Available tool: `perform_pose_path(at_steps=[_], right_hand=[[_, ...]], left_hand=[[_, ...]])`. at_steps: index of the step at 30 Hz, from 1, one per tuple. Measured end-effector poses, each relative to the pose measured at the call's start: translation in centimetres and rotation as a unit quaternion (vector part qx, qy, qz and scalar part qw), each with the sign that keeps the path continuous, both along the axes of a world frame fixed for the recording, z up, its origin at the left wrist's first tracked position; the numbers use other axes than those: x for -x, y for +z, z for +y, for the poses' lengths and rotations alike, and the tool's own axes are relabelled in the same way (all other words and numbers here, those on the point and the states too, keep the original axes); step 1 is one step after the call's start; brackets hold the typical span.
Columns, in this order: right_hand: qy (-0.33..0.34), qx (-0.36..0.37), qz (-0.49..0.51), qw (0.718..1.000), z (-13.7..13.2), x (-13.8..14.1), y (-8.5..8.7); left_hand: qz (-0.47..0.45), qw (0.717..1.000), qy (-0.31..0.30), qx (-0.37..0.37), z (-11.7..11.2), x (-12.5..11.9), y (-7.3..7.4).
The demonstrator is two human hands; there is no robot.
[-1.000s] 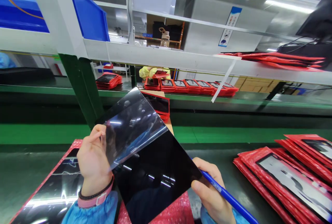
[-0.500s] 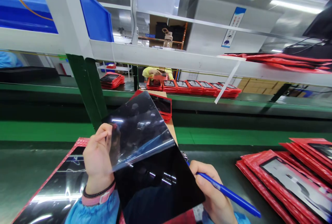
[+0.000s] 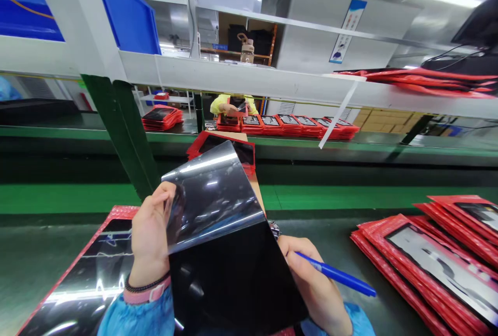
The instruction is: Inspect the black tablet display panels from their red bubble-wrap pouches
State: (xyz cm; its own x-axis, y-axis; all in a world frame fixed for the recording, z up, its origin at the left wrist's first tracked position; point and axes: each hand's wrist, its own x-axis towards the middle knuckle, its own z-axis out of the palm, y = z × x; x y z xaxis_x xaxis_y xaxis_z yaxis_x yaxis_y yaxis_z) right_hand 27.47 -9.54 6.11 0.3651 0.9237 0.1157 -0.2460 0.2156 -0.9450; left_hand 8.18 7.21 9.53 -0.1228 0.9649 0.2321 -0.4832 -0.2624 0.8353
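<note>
A glossy black panel (image 3: pixel 233 279) stands tilted in front of me, low in the middle of the view. My left hand (image 3: pixel 150 232) pinches a thin dark film (image 3: pixel 212 193) that is peeled up off the panel's top half and curls back. My right hand (image 3: pixel 311 281) steadies the panel's right edge and grips a blue pen (image 3: pixel 336 274) that points out to the right. Under the panel, at lower left, lies a red bubble pouch with a dark panel (image 3: pixel 83 279).
Several red pouches with panels (image 3: pixel 436 258) are stacked at the right. A green conveyor belt (image 3: pixel 350 198) runs across behind. Beyond it a row of red pouches (image 3: pixel 288 124) lies before a person in yellow (image 3: pixel 232 102). An overhead shelf (image 3: pixel 272 84) holds blue bins.
The panel has tipped more upright and closer to me. The film in my left hand has lifted a little higher. The pen has swung lower toward the right.
</note>
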Motion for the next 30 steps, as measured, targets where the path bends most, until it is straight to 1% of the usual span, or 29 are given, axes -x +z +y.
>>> perform_pose_path(at_steps=[3,6,9,11,13,15,17,20,22,26,28,30], right_hand=[[-0.036,0.041,-0.031,0.998,-0.3,0.0,0.5],[-0.067,0.054,-0.038,0.996,-0.3,0.4,1.2],[-0.110,0.059,-0.013,0.992,-0.2,0.9,1.7],[-0.119,0.054,-0.006,0.991,-0.3,1.3,2.0],[-0.106,0.044,-0.020,0.993,-0.5,1.6,2.4],[-0.075,0.025,-0.035,0.996,-0.7,1.8,3.0],[-0.026,0.010,-0.046,0.999,-0.7,1.8,3.6],[0.053,0.007,-0.078,0.996,-0.7,1.6,4.2],[0.084,0.004,-0.087,0.993,-0.6,1.4,4.2],[0.090,-0.019,-0.062,0.994,-0.8,1.3,3.5],[0.077,-0.013,-0.061,0.995,-1.0,1.3,2.8],[0.053,-0.005,-0.085,0.995,-1.2,1.3,2.0]], left_hand=[[-0.020,0.999,-0.029,0.023,-1.0,-0.2,0.9],[-0.009,0.997,-0.064,0.041,-2.1,-0.3,1.4],[0.008,0.994,-0.102,0.034,-2.9,-0.4,1.3],[0.017,0.993,-0.114,0.013,-3.3,-0.4,1.1],[0.020,0.992,-0.122,0.005,-3.7,-0.3,1.0],[0.019,0.990,-0.137,0.010,-4.0,-0.3,1.0],[0.015,0.990,-0.141,0.011,-4.3,-0.2,1.0],[0.015,0.991,-0.133,0.001,-4.5,-0.1,1.0],[0.014,0.991,-0.131,-0.005,-4.5,-0.1,0.9],[0.010,0.991,-0.130,-0.014,-4.6,-0.1,0.6],[0.009,0.990,-0.137,-0.015,-4.8,-0.2,0.6],[0.010,0.989,-0.147,-0.018,-4.9,-0.2,0.7]])
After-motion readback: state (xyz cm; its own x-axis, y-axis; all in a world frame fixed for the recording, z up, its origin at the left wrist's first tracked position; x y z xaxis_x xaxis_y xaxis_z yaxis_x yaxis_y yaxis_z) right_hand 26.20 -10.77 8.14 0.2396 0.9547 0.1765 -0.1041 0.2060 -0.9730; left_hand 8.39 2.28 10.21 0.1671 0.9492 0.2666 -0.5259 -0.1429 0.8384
